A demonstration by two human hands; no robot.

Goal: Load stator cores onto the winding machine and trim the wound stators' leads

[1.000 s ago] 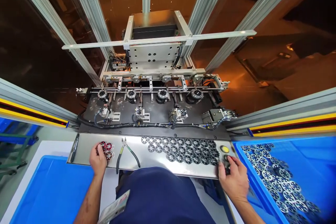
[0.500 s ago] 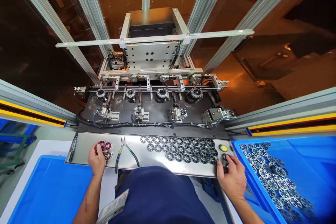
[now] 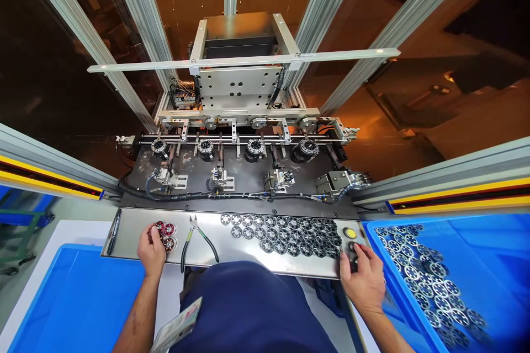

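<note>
My left hand (image 3: 150,250) rests on the steel shelf (image 3: 128,229), its fingers on a small cluster of red-wound stators (image 3: 167,234). My right hand (image 3: 363,278) sits at the shelf's right end with its fingers over dark push buttons (image 3: 352,249), just below a yellow button (image 3: 350,233). Rows of bare silver stator cores (image 3: 285,229) lie on the shelf between my hands. Beyond the shelf, the winding machine holds several stators on spindles (image 3: 254,149).
Black-handled cutters (image 3: 194,240) lie beside the red stators. A blue bin (image 3: 480,265) at right holds many loose stator cores (image 3: 430,281); another blue bin (image 3: 74,303) sits at lower left. Aluminium frame posts and yellow-striped rails flank the machine opening.
Hardly anything has changed. The view has drifted slightly, and my right hand has settled a little more onto the buttons. My left hand stays on the red stators.
</note>
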